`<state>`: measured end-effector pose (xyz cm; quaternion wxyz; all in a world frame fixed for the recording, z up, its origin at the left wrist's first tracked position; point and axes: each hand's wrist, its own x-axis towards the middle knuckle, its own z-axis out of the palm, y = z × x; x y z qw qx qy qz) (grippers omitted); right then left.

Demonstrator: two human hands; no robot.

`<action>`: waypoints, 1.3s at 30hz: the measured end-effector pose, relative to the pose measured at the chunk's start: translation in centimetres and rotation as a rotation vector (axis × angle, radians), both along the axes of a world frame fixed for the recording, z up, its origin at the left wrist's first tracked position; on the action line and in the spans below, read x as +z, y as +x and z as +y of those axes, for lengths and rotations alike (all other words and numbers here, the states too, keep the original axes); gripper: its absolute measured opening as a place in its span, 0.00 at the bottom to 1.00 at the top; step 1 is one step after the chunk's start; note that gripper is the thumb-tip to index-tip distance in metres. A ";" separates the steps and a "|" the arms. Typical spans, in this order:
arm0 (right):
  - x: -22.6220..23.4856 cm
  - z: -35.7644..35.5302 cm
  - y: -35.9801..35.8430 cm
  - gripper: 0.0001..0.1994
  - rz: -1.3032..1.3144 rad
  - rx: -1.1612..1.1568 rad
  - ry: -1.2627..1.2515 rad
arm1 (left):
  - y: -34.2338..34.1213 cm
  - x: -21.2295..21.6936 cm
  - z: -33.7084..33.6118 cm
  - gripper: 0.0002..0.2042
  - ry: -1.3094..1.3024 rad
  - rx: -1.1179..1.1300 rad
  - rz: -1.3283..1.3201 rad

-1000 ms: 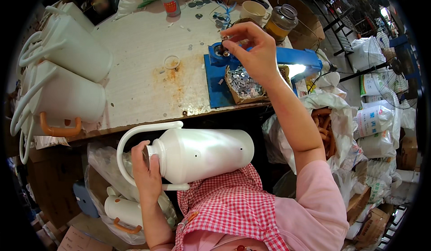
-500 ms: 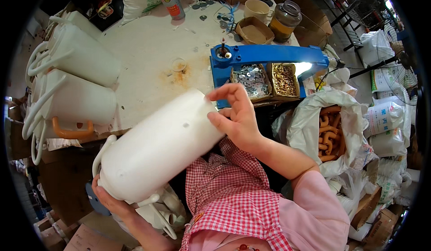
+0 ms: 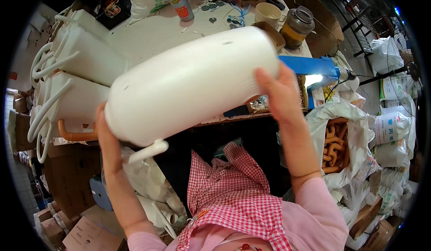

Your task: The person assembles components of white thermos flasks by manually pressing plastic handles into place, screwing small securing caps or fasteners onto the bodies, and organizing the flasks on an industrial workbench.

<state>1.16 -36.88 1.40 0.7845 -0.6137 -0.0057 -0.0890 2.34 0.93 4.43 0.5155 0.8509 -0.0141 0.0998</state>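
Observation:
A large white plastic bucket (image 3: 193, 80) lies on its side in the air between my hands, over the near edge of the table. A white tubular handle (image 3: 148, 151) sticks out below its left end. My left hand (image 3: 105, 121) is closed on that end, with most fingers hidden behind it. At the opposite end, my right hand (image 3: 280, 89) grips the edge between thumb and fingers, slightly blurred. Behind the bucket, a blue press-like machine (image 3: 310, 65) with a lit lamp is partly covered.
Similar white buckets (image 3: 87, 94) with white tube handles stand at the left, one with an orange handle (image 3: 74, 132). A spray can (image 3: 180, 4), a bowl (image 3: 268, 13) and a jar (image 3: 297, 26) are at the back. An open sack (image 3: 359, 121) of orange handles stands right.
The bucket has risen and moved away from my body, turning closer to level. My right hand, earlier with fingers loosely at its end, now grips it; my left hand has moved up with it.

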 end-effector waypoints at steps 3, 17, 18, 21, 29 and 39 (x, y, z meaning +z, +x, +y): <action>-1.0 -5.3 -0.2 0.21 -0.055 -0.188 0.001 | 3.9 -1.4 -5.5 0.22 -0.015 -0.151 -0.021; -5.4 -15.8 -3.3 0.28 -0.027 -0.302 -0.044 | 6.0 -6.8 -15.8 0.18 -0.120 -0.239 -0.075; -5.5 -15.7 -3.3 0.28 -0.037 -0.309 -0.047 | 6.2 -6.9 -15.8 0.18 -0.082 -0.238 -0.111; -5.5 -15.3 -3.1 0.28 -0.031 -0.313 -0.042 | 6.4 -7.2 -15.6 0.18 -0.101 -0.250 -0.102; -5.2 -14.5 -3.3 0.27 0.030 -0.297 -0.052 | 6.6 -7.1 -15.0 0.18 -0.140 -0.263 -0.016; -4.2 -12.6 -2.2 0.19 0.081 -0.296 -0.118 | 7.5 -2.0 -19.1 0.23 0.130 -0.372 -0.447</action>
